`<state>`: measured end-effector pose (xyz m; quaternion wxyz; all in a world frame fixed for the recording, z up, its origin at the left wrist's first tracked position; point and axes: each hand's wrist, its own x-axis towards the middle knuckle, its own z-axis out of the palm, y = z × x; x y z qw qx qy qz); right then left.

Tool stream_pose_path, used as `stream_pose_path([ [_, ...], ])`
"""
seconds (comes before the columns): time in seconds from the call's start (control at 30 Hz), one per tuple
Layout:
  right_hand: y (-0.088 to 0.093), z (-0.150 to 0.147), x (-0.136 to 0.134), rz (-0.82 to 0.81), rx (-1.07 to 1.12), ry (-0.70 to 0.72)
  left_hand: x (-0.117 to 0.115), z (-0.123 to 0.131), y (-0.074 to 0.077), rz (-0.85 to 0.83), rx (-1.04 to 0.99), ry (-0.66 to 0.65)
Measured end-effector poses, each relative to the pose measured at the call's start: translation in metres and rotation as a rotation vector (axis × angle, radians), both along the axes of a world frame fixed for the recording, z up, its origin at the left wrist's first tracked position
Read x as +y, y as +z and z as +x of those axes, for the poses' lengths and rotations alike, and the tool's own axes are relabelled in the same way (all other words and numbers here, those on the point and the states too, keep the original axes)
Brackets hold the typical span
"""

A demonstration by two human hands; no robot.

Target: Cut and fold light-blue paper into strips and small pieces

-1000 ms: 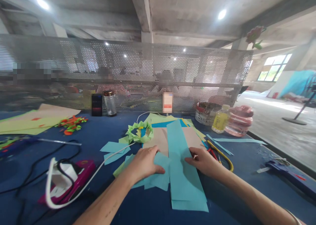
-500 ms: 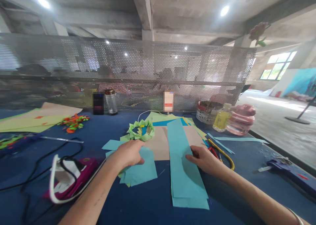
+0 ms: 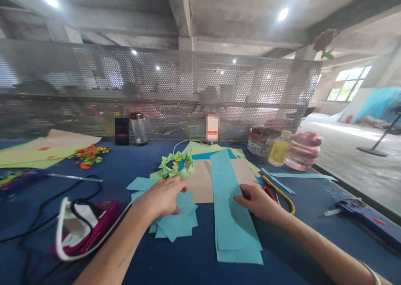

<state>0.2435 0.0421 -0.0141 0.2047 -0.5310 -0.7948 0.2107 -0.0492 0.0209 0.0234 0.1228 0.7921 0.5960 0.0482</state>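
My left hand (image 3: 169, 197) lies over a pile of light-blue paper squares (image 3: 180, 224), fingers apart and palm down. The squares overlap at different angles, and the hand covers part of them. My right hand (image 3: 253, 199) is closed at the right edge of long light-blue paper strips (image 3: 233, 218), its thumb on top and its other fingers curled and partly hidden. These strips lie stacked, slightly out of line, across a beige paper sheet (image 3: 200, 180). Just beyond my left hand sits a ring of folded green paper (image 3: 163, 166) with pointed edges.
Scissors (image 3: 290, 201) with yellow handles lie beside my right hand. A glue gun (image 3: 360, 218) is farther right. A power strip (image 3: 105, 218) with cables is at left. Bottles (image 3: 280, 149), a glass flask (image 3: 140, 130) and a phone (image 3: 212, 128) stand before the mesh panel (image 3: 175, 80).
The blue squares under my left hand have spread and turned, with corners now pointing outward. My right hand and the long strips stay in place. The view has shifted slightly.
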Motion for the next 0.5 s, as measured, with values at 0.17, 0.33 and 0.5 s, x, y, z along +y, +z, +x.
stream_pose_path([
  [0.17, 0.001, 0.000, -0.001, -0.007, 0.055, -0.001, 0.005, -0.003, -0.007, 0.057, -0.041, 0.030],
  [0.33, 0.001, 0.000, -0.002, -0.030, 0.174, -0.018, 0.011, -0.003, -0.008, 0.137, -0.140, 0.070],
  [0.5, 0.004, -0.003, -0.006, -0.029, 0.392, -0.076, 0.014, -0.003, 0.000, 0.121, -0.356, 0.044],
])
